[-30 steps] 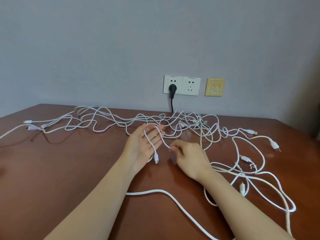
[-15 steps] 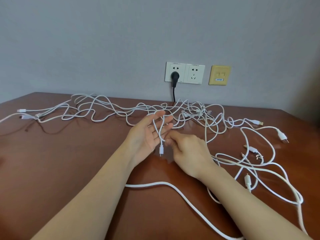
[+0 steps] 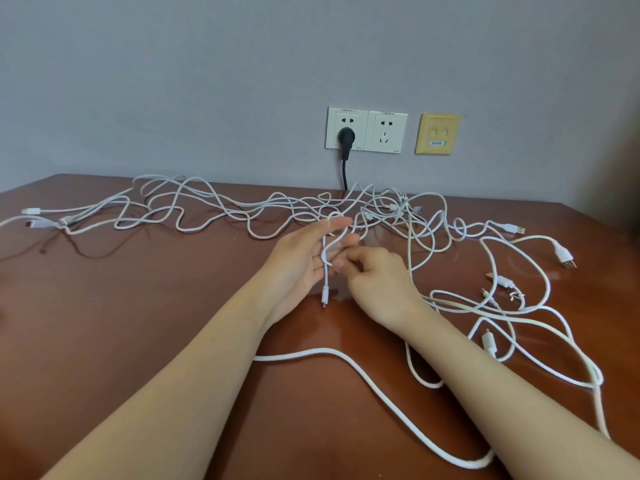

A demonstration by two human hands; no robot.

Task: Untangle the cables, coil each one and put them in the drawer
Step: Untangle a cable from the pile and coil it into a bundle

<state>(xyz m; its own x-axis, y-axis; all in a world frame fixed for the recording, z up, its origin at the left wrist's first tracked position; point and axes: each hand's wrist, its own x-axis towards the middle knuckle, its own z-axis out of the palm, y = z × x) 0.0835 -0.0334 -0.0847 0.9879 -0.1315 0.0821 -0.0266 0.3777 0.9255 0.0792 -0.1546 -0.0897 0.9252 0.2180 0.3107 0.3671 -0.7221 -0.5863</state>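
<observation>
Here, the left hand (image 3: 304, 258) lay flat-fingered, a thin cable (image 3: 325, 271) looped over its fingers, connector dangling; the right hand (image 3: 377, 282) pinched that cable beside them. The tangle (image 3: 242, 209) sprawled across the far table (image 3: 138, 323). Pulling hard could probably tighten knots there.

Grey wall (image 3: 207, 81) ahead of me, glossy brown table (image 3: 138, 341) against it, white double socket (image 3: 386, 133) with black plug (image 3: 345, 136), yellow wall plate (image 3: 438, 133) just beside

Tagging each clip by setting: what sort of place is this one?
Likely a home or office room: a brown wooden table against a plain grey wall, two white power sockets and a yellow data-port plate above it, white cables sprawled over the tabletop.
</observation>
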